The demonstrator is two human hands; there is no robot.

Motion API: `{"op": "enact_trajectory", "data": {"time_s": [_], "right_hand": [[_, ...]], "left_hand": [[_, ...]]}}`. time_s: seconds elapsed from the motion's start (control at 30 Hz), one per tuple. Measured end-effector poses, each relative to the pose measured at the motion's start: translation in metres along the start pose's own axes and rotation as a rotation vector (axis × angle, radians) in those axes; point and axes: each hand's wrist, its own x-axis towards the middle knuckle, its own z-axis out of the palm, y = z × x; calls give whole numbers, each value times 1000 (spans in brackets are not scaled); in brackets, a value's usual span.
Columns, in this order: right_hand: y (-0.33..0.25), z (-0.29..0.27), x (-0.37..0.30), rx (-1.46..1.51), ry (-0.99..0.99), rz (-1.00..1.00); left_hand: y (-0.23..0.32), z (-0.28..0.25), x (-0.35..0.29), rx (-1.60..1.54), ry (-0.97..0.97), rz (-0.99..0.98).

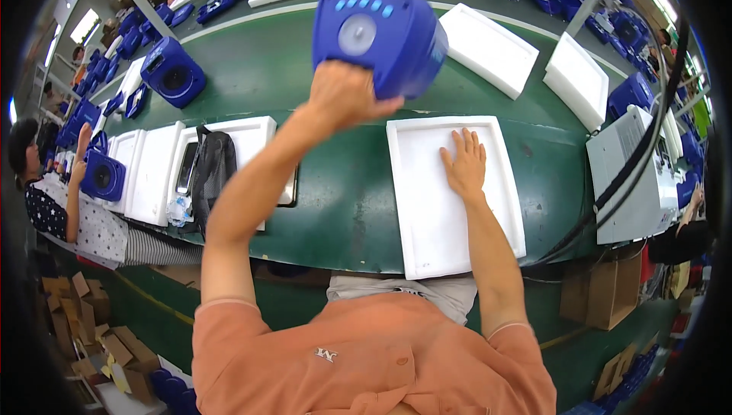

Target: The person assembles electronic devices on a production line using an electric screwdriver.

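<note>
My left hand [347,95] wraps the near edge of the blue case [404,38], held up over the green bench [343,194]; one-handed, off-centre weight could twist it loose. My right hand [467,165] lies flat, fingers slightly spread, on the white foam tray [427,213], which might skid if I lean. Pale lettering [439,51] on the case: too blurred to read.
</note>
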Motion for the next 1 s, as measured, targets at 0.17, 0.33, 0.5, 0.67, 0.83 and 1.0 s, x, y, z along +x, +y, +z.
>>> {"op": "enact_trajectory", "data": {"time_s": [0.17,0.33,0.5,0.67,0.83,1.0], "right_hand": [[-1,-3,2,1,13,105],[9,8,4,-22,12,20],[21,-2,6,-32,-10,79],[-34,4,29,172,167,-69],[-217,9,42,470,-104,-543],[-254,88,29,306,-165,-486]], "left_hand": [[-71,81,79,102,-531,-73],[-115,130,81,46,-320,8],[-77,165,66,81,-128,-82],[-96,154,3,-9,-148,93],[-241,67,-71,348,-436,-389],[-377,-27,-143,705,-489,-945]]}}
